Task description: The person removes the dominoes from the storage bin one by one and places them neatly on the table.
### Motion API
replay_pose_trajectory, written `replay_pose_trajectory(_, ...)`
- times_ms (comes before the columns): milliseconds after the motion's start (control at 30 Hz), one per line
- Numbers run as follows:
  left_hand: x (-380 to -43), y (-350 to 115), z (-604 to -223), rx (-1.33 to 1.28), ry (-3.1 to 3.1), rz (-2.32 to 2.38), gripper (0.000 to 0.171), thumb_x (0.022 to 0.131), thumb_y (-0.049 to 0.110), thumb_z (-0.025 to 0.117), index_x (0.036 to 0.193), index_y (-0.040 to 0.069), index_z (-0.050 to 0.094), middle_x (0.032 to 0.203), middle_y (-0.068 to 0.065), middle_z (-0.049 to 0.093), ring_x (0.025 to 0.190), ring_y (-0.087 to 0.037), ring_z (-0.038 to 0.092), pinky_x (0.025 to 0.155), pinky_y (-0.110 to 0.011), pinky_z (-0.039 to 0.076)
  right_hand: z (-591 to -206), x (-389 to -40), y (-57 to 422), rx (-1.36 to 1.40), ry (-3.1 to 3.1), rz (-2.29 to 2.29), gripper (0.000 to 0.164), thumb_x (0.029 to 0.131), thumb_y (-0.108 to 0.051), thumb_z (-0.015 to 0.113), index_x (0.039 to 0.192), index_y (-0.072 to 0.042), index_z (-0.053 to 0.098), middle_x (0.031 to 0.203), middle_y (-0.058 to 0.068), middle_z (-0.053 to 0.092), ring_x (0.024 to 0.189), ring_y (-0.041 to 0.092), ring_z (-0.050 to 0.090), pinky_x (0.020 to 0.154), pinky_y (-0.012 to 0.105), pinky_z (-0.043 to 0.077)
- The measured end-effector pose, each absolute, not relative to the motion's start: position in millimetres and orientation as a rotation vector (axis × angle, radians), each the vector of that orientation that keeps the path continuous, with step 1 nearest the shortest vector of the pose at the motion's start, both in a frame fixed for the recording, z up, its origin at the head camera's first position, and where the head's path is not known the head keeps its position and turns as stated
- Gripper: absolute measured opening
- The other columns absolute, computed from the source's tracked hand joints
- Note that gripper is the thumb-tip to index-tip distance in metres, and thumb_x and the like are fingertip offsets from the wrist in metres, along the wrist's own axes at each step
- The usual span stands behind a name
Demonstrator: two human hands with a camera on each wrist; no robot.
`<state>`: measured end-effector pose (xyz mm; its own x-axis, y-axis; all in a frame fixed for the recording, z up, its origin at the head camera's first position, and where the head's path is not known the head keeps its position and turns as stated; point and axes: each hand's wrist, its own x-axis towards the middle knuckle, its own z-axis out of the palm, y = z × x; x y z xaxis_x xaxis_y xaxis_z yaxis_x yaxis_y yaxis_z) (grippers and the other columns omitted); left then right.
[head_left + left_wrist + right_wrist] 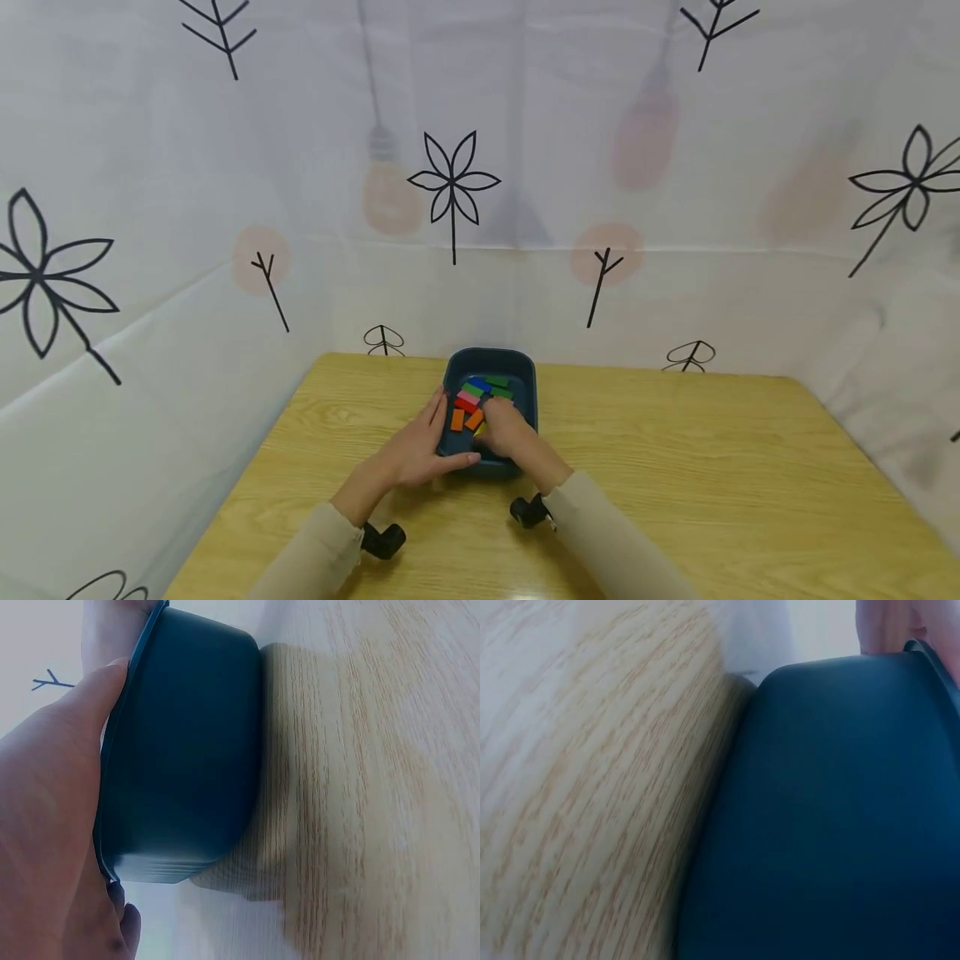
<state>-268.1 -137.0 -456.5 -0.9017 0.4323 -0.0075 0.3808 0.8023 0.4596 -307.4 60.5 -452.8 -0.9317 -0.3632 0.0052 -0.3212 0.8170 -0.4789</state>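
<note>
A dark teal plastic bin [528, 375] stands on the wooden table with several small coloured blocks inside. My left hand [416, 446] rests against its near left corner, fingers straight along the left rim and thumb stretched over the near rim. In the left wrist view that thumb [94, 697] lies along the bin's rim. My right hand [513, 429] reaches into the bin with bent fingers, its fingertips down among the blocks. Beside its thumb shows a yellow block [481, 430]; I cannot tell whether it is pinched. Orange blocks [457, 419] lie between the hands.
Red, pink, green and blue blocks [478, 384] lie toward the bin's far end. The wooden table [675, 467] extends to both sides. A white patterned cloth [525, 292] hangs behind it and along the sides. Black wrist cameras [384, 542] sit below both wrists.
</note>
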Motion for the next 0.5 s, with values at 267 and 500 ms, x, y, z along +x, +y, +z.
replay_pose_trajectory(267, -268.6, -133.1, -455.1, 0.640, 2.887, 0.682, 0.119, 0.086, 0.083, 0.053, 0.165, 0.007, 0.007, 0.172, -0.005, -0.004, 0.154, -0.033, 0.023, 0.119, -0.049, 0.033, -440.0, -305.0, 71.8, -0.732, 2.905, -0.828, 0.023, 0.086, -0.014, 0.083, 0.096, 0.003, 0.070, 0.082, 0.009, 0.064, 0.071, 0.020, 0.053, 0.067, 0.036, 0.049)
replay_pose_trajectory(500, -266.9, -134.0, -455.1, 0.614, 2.883, 0.654, 0.121, 0.085, 0.084, 0.053, 0.165, 0.006, 0.007, 0.172, -0.005, -0.004, 0.154, -0.033, 0.022, 0.119, -0.050, 0.034, -420.9, -297.9, 83.5, -0.745, 2.916, -0.877, 0.028, 0.087, -0.020, 0.084, 0.104, -0.001, 0.073, 0.099, 0.010, 0.072, 0.089, 0.024, 0.066, 0.082, 0.043, 0.058)
